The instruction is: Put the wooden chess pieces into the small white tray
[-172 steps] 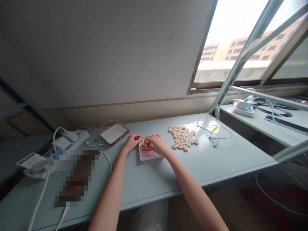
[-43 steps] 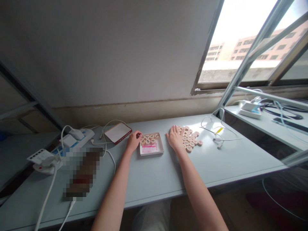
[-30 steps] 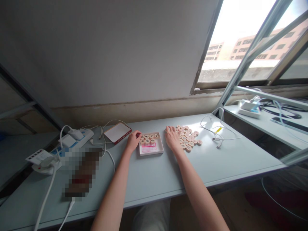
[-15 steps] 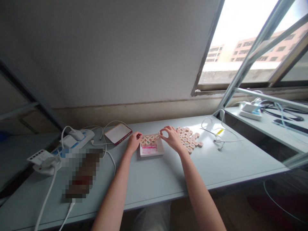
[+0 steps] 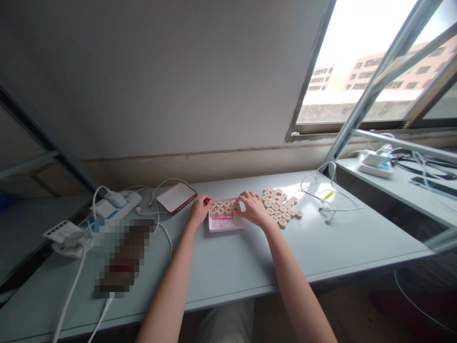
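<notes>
A shallow white box point(image 5: 226, 229) holds two rows of round wooden Chinese chess pieces point(image 5: 220, 211) at its far side, and pink lines mark its bare floor. My left hand point(image 5: 200, 209) is closed at the box's left edge, its fingers curled against the wall and the top left corner. Over the right end of the rows, my right hand point(image 5: 253, 207) pinches a single chess piece point(image 5: 236, 209) between thumb and index finger. Just right of that hand, a loose cluster of chess pieces point(image 5: 280, 206) lies flat on the table.
On the pale table point(image 5: 228, 271), a red-edged box lid point(image 5: 176, 197) lies left of the box. Power strips point(image 5: 119, 207) with white cables and a blurred-out object point(image 5: 124, 259) occupy the left side. A white cable point(image 5: 337, 208) loops at the right, near a metal frame.
My right hand has moved slightly left and nearer, bringing the pinched piece from the box's upper right corner to the right end of the second row. My left hand stays at the box's edge.
</notes>
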Demonstrator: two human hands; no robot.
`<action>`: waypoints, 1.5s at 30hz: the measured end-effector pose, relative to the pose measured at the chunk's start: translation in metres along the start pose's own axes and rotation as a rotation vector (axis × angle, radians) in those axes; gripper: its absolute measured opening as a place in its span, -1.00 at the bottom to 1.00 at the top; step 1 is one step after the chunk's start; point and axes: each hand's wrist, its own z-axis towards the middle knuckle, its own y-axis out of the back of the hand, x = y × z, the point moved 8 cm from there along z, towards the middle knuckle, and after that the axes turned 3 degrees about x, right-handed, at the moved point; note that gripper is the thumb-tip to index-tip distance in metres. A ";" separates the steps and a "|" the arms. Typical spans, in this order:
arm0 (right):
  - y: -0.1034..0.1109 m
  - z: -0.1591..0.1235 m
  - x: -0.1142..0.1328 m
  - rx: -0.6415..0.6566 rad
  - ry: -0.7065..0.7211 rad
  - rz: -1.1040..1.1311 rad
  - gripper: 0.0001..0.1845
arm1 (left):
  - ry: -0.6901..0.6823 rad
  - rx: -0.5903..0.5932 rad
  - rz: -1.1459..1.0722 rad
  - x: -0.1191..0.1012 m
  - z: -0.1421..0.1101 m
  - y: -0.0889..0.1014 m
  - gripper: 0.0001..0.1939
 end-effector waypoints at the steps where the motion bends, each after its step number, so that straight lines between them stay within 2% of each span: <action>1: 0.000 0.000 0.000 -0.003 -0.005 -0.002 -0.85 | -0.001 0.002 0.000 0.000 0.000 0.000 -0.87; 13: 0.002 0.000 0.001 0.003 -0.020 -0.002 -0.92 | -0.010 0.000 0.004 0.001 0.001 -0.002 -0.87; 39: 0.000 0.001 0.000 -0.009 -0.015 0.009 -0.81 | -0.031 -0.003 -0.003 0.001 0.001 -0.003 -0.88; 42: 0.007 0.002 -0.004 -0.048 -0.033 0.038 -0.81 | -0.036 -0.009 0.002 -0.001 0.000 -0.002 -0.89; 45: 0.016 -0.001 -0.024 -0.147 -0.158 0.024 -0.79 | -0.037 -0.010 0.008 -0.002 0.000 -0.001 -0.89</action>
